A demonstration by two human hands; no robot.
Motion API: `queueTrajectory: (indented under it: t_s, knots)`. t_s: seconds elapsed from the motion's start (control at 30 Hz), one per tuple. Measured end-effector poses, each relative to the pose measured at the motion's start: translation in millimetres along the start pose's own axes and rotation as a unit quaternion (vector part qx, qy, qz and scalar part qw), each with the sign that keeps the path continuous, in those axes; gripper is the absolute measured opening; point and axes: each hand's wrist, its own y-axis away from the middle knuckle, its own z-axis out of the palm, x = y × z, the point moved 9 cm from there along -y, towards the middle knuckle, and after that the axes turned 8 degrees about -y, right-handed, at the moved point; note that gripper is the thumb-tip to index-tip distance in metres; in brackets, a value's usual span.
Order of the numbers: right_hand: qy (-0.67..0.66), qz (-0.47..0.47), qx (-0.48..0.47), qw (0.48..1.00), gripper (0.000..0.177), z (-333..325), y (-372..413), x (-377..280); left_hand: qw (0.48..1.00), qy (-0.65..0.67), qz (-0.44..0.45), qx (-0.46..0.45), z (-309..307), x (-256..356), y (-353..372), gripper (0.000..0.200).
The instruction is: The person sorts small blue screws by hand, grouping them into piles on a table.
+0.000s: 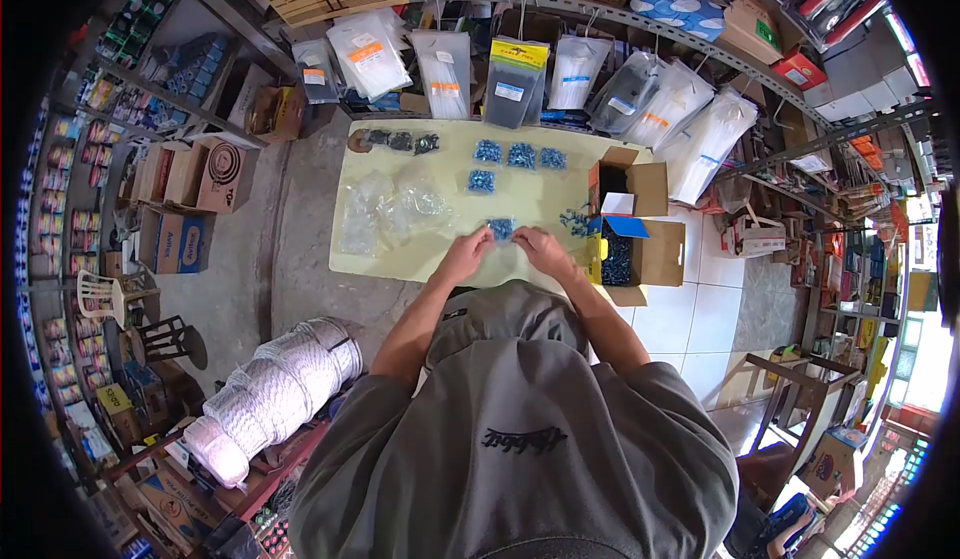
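Observation:
A small transparent plastic bag of blue pieces (501,229) is at the near edge of the pale yellow table (455,154). My left hand (468,253) pinches its left side, while my right hand (541,250) has closed fingers at its right side. Several similar bags filled with blue pieces (521,155) lie farther back on the table. Loose blue pieces (575,221) are scattered to the right of my right hand. Beside them stands an open cardboard box (655,249) with a dark blue mass of small pieces inside. What the pieces are is too small to tell.
Transparent empty bags (385,204) lie on the table's left, with dark packets (400,141) behind them. A second open box (652,189) stands at the back right. Hanging packs of cable ties (575,71) line the rack beyond. A large white rope roll (275,389) is at lower left.

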Motion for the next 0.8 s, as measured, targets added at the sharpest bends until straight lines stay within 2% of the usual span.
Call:
queueTrajectory:
  t_s: [0.07,0.17,0.23,0.27,0.37,0.43,0.6,0.63,0.8]
  knots:
    - [-0.002,0.017,-0.032,0.999,0.012,13,11,12,1.0,-0.008,-0.007,0.0,8,-5,9,0.013]
    - [-0.026,0.068,-0.018,0.997,0.013,17,17,21,0.999,-0.02,-0.022,0.016,20,-8,18,0.014]
    - [-0.015,0.087,-0.023,0.996,0.013,23,17,33,0.993,-0.074,-0.032,0.081,12,-7,20,0.015]
    - [-0.003,0.103,-0.028,0.994,0.014,26,17,41,0.994,-0.074,-0.032,0.08,13,-6,19,0.015]
    - [-0.023,0.151,-0.03,0.988,0.015,26,13,45,0.992,-0.064,-0.059,0.088,27,-35,16,0.016]
    - [-0.011,0.166,-0.023,0.986,0.016,26,11,49,0.986,0.007,-0.151,0.063,40,-60,15,0.017]
    - [0.072,0.161,-0.001,0.984,0.019,29,4,65,0.977,0.006,-0.184,0.104,37,-55,16,0.016]
    - [0.051,0.18,-0.005,0.982,0.02,31,5,71,0.975,0.005,-0.184,0.124,32,-50,16,0.015]
    - [-0.027,0.245,-0.007,0.969,0.021,30,6,75,0.977,-0.009,-0.184,0.106,30,-48,16,0.015]
